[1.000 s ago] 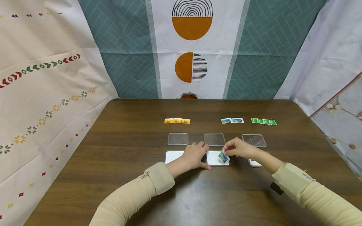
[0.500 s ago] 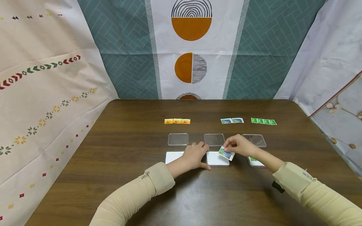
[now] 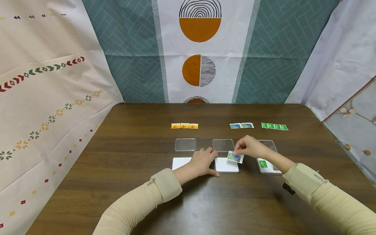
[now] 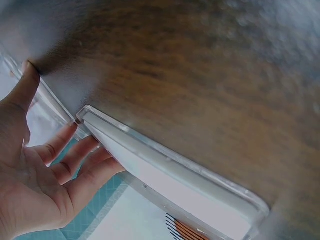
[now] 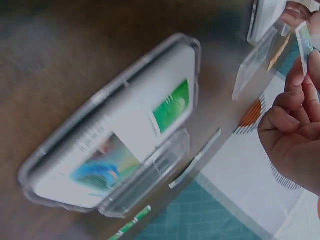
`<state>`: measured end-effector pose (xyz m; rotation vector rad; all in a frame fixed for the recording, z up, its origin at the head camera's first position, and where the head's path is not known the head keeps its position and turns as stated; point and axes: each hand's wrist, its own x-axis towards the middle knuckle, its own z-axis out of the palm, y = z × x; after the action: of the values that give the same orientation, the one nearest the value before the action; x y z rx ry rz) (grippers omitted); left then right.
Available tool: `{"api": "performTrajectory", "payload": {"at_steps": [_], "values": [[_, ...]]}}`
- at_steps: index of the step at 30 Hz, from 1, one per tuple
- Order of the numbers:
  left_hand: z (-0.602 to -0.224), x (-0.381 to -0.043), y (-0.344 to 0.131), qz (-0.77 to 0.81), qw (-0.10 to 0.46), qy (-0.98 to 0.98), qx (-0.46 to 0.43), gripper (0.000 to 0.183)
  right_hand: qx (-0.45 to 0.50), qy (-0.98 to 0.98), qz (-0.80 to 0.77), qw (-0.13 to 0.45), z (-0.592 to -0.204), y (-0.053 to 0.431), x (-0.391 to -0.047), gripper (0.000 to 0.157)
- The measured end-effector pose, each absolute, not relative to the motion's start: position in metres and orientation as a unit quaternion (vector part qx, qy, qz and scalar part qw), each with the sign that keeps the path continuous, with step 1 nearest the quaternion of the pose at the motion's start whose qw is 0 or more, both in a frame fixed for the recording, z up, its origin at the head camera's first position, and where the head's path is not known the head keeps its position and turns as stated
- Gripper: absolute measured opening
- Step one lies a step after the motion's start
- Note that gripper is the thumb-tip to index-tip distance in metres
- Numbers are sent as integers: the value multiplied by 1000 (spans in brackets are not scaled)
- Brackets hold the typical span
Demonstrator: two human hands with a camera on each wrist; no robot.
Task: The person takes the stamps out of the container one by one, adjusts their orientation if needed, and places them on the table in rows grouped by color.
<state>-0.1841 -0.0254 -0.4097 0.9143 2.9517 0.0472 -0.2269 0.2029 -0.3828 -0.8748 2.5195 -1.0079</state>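
My left hand (image 3: 202,163) holds the middle clear plastic case (image 3: 226,165) at its left side, thumb at the near corner and fingertips at the far corner. A white card fills this case. Just above its right part, my right hand (image 3: 249,147) pinches a blue-green stamp (image 3: 235,157) between thumb and fingers; in the right wrist view the stamp (image 5: 304,47) shows nearly edge-on. The left case (image 4: 175,170), also with a white insert, lies beneath my left forearm and is partly hidden. The right case (image 3: 265,164) bears a green stamp (image 5: 172,105) and a blue-green stamp (image 5: 107,167) on white.
Three clear lids lie behind the cases: left lid (image 3: 185,145), middle lid (image 3: 223,145) and right lid (image 3: 268,143). Farther back are orange stamps (image 3: 184,126), two blue stamps (image 3: 241,125) and several green stamps (image 3: 274,126). Cloth curtains (image 3: 135,65) surround the table's back.
My right hand has lifted the stamp slightly up and away from the middle case's white card, turning it more level. The left hand stays in place.
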Motion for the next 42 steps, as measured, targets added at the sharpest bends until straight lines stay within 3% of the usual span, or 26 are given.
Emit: {"api": "performTrajectory", "payload": {"at_steps": [17, 27, 42], "values": [[-412, -184, -26, 18, 23, 955, 295, 68, -344, 883, -299, 114, -358, 200, -264, 7], [-413, -184, -25, 15, 21, 954, 298, 68, -304, 914, -266, 46, -353, 193, -293, 8], [-412, -185, -27, 17, 20, 953, 302, 70, -310, 922, -216, 82, -355, 186, -333, 10]]}}
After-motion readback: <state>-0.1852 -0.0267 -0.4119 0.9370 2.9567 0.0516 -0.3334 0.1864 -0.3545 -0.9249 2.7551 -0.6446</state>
